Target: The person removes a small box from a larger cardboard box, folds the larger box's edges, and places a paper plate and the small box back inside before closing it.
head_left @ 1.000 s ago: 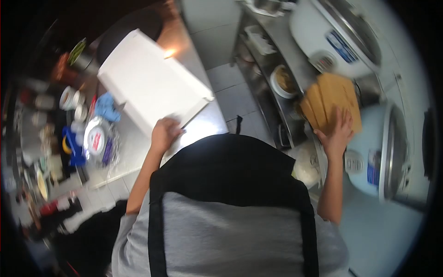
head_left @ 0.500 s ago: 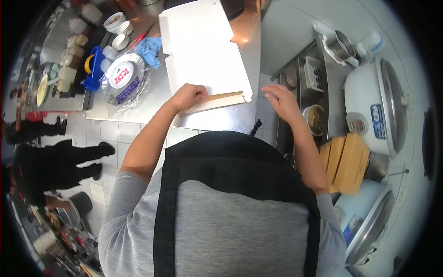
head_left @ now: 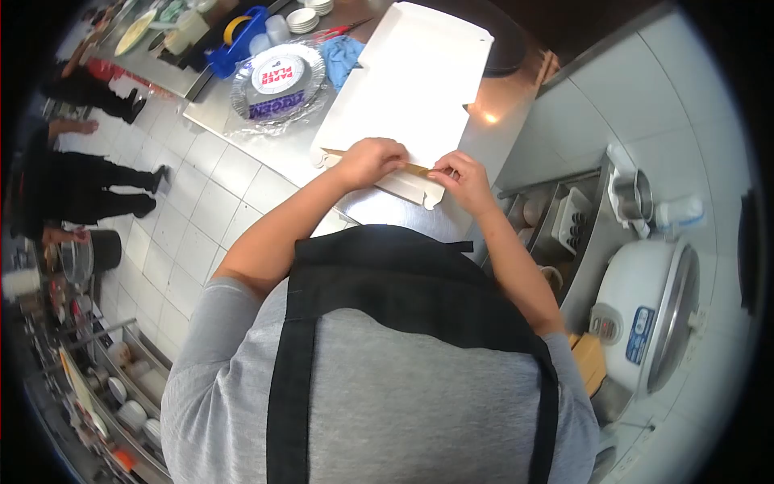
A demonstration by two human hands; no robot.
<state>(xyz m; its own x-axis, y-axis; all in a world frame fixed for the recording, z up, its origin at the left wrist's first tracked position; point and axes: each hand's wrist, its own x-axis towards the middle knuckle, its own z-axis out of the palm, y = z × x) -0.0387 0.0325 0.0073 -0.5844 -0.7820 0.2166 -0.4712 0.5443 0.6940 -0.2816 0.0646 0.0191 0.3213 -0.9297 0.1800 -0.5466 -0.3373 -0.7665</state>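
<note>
A white-lined cardboard box [head_left: 411, 89], unfolded with its lid laid back, rests on the steel table. Its narrow near wall stands partly raised and shows brown board. My left hand [head_left: 372, 163] is closed on this near edge, fingers curled, around the middle. Pinching the same edge nearer its right corner is my right hand [head_left: 465, 181], with thumb and fingers together. The fingertips of both hands are close to each other on the flap. Past the hands, the box's white inner surface lies flat, with small cut tabs along its sides.
Left of the box are wrapped paper plates [head_left: 278, 81], a blue cloth [head_left: 343, 60], red-handled scissors [head_left: 334, 32] and a blue tape dispenser [head_left: 234, 44]. A shelf unit [head_left: 576, 234] and rice cooker [head_left: 641, 315] stand at right. Two people in dark clothes stand at far left.
My right hand has come in from beside the box and taken hold of the near flap. My left hand stays on the flap. The whole view has turned and shifted.
</note>
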